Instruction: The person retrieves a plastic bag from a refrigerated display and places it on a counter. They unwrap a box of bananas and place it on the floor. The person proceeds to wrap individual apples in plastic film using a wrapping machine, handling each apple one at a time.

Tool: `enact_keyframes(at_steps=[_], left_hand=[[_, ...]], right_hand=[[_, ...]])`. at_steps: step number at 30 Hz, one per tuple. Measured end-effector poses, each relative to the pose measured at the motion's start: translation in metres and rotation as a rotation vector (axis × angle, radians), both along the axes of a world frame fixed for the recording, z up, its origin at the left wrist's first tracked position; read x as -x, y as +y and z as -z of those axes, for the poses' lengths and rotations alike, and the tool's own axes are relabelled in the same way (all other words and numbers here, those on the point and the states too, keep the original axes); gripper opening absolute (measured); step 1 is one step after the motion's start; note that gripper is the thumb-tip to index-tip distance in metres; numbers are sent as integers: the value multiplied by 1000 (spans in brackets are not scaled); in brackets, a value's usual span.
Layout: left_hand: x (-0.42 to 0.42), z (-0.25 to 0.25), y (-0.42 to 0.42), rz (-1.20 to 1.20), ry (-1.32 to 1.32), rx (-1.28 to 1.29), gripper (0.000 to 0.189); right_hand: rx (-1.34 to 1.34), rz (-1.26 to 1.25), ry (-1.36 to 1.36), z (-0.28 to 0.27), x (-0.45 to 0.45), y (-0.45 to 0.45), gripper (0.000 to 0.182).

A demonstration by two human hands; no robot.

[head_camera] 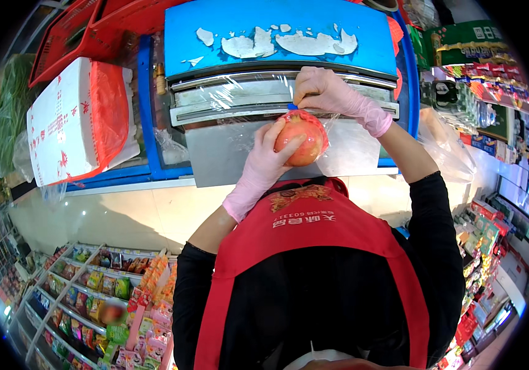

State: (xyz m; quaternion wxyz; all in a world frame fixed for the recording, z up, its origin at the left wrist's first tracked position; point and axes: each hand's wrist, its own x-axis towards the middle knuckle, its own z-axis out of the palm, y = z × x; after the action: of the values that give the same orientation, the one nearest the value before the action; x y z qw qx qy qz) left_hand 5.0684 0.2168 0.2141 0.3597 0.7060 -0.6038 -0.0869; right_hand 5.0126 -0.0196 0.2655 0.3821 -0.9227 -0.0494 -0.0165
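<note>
My left hand (266,155), in a pink glove, grips a red pomegranate (296,144) from the left, thumb across its front. Red foam netting (323,132) shows around its far and right sides, and shiny clear film seems to lie over it. My right hand (322,92), gloved alike, has its fingertips pinched together at a small blue piece (293,107) at the fruit's top. Beneath both hands is a film wrapping machine (255,99) with metal bars, a blue cover (273,21) and a grey front plate (218,152). Clear cling film (227,90) stretches across the bars.
A white box (61,125) with red film stands left of the machine, near red plastic crates (68,39). A blue frame (146,106) borders the counter. At the right hangs a clear plastic bag (447,148). Behind me are shelves of packaged snacks (93,296).
</note>
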Motion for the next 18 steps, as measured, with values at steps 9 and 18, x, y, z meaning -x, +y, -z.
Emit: enact_keyframes(at_steps=[9,18], left_hand=[[2,4,0,-8,-66,-13,66],[-17,-48,-8,65,128,-168,78]], right_hand=[[48,-70,-45,25,-124,82,9],[-210,276,-115,-14,-79,73,28]])
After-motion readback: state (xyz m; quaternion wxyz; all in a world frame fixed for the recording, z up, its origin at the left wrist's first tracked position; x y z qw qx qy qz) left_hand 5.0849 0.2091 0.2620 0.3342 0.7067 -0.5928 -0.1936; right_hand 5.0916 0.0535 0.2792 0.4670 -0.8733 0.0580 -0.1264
